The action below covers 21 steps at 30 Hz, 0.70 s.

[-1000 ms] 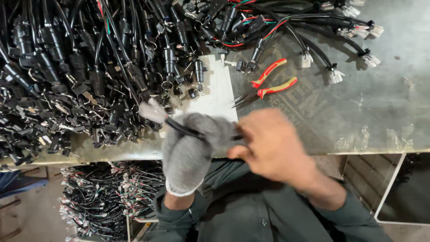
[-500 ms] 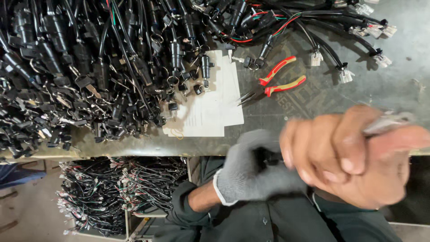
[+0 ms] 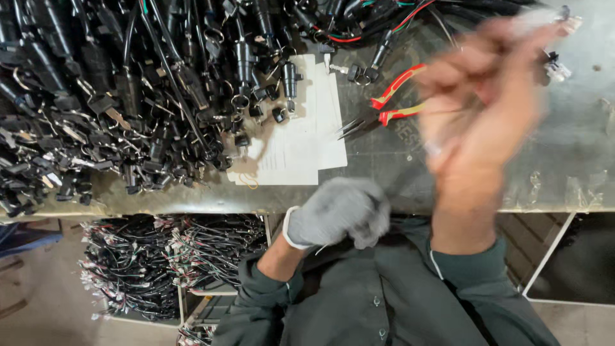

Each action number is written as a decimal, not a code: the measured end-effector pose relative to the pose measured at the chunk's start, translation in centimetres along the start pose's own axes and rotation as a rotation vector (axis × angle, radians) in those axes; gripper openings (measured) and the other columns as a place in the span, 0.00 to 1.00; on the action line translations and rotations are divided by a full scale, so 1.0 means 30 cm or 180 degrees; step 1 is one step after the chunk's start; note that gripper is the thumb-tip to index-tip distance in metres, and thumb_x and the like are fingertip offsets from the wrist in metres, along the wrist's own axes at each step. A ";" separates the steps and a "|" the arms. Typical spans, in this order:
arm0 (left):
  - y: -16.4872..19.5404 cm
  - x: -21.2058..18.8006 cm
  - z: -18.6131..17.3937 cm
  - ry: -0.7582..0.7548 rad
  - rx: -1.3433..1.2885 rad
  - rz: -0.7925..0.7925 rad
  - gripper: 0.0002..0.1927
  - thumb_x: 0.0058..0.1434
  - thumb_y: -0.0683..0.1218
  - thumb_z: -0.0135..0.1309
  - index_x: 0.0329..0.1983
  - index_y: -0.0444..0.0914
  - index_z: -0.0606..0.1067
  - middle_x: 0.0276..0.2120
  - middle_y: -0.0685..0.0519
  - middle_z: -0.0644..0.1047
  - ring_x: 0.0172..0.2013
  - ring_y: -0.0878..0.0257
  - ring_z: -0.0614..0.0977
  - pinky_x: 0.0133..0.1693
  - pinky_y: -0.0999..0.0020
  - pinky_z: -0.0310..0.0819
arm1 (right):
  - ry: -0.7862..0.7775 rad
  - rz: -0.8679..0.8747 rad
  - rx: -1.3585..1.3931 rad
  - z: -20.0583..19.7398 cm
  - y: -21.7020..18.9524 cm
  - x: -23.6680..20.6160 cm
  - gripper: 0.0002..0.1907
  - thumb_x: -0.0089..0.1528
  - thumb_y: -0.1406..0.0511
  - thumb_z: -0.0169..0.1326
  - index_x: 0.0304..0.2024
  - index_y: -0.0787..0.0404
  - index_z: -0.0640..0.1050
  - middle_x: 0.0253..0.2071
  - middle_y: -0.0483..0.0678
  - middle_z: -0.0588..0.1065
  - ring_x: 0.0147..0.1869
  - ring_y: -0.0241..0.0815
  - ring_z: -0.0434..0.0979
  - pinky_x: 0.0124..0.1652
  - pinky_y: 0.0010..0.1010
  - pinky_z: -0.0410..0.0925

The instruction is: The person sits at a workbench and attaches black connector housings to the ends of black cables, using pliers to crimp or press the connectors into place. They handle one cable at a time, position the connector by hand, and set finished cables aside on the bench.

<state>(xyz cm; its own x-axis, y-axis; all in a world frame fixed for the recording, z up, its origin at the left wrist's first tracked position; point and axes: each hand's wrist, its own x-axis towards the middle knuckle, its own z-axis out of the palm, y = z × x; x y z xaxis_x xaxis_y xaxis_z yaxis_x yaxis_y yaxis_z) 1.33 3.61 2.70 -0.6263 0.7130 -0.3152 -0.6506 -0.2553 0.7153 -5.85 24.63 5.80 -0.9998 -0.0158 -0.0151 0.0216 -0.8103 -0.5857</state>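
My left hand (image 3: 339, 213) wears a grey knit glove and is closed in a fist at the near edge of the metal bench (image 3: 576, 160), just above my dark green shirt. Whether anything sits inside the fist is hidden. My bare right hand (image 3: 477, 96) is raised over the bench and heavily blurred by motion. Its fingers are curled, with a pale wire end (image 3: 538, 19) smeared at the fingertips. Red-handled pliers (image 3: 397, 102) lie on the bench just left of this hand.
A big heap of black cables and plugs (image 3: 128, 96) covers the bench's left and back. A white paper sheet (image 3: 301, 147) lies beside it. White connectors (image 3: 556, 67) sit at the far right. Bundled wire harnesses (image 3: 160, 269) fill a shelf below.
My right hand has swung up from beside the left hand to above the bench near the pliers. The gloved left hand stays at the bench edge, drawn slightly toward my body.
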 end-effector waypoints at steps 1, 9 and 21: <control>0.007 -0.008 -0.007 0.0166 0.0007 0.0167 0.19 0.67 0.55 0.51 0.50 0.36 0.74 0.38 0.48 0.79 0.37 0.56 0.79 0.40 0.59 0.75 | 0.0220 0.0044 -0.0943 -0.014 0.061 0.000 0.22 0.76 0.47 0.38 0.54 0.56 0.72 0.45 0.50 0.77 0.40 0.43 0.75 0.39 0.32 0.68; 0.119 -0.043 -0.068 0.1672 0.2211 0.1870 0.11 0.67 0.43 0.59 0.49 0.34 0.76 0.50 0.46 0.77 0.53 0.53 0.74 0.55 0.61 0.71 | -0.1147 0.1529 -0.3296 -0.196 0.192 -0.233 0.20 0.71 0.58 0.51 0.57 0.67 0.75 0.37 0.48 0.77 0.39 0.35 0.75 0.41 0.29 0.72; -0.010 -0.060 -0.040 0.1979 0.1829 0.1953 0.21 0.62 0.39 0.68 0.56 0.35 0.73 0.46 0.50 0.81 0.48 0.59 0.84 0.51 0.65 0.80 | -0.1671 -0.0303 -0.3632 -0.133 0.174 -0.192 0.16 0.70 0.71 0.49 0.61 0.64 0.68 0.50 0.52 0.70 0.46 0.45 0.72 0.51 0.32 0.68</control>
<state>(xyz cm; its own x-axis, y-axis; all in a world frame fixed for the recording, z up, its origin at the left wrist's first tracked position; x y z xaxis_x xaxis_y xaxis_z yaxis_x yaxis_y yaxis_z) 2.14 1.62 2.32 -0.9966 0.0627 0.0537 0.0541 0.0052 0.9985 0.02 22.83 -0.41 -0.8725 -0.4281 0.2354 -0.3220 0.1414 -0.9361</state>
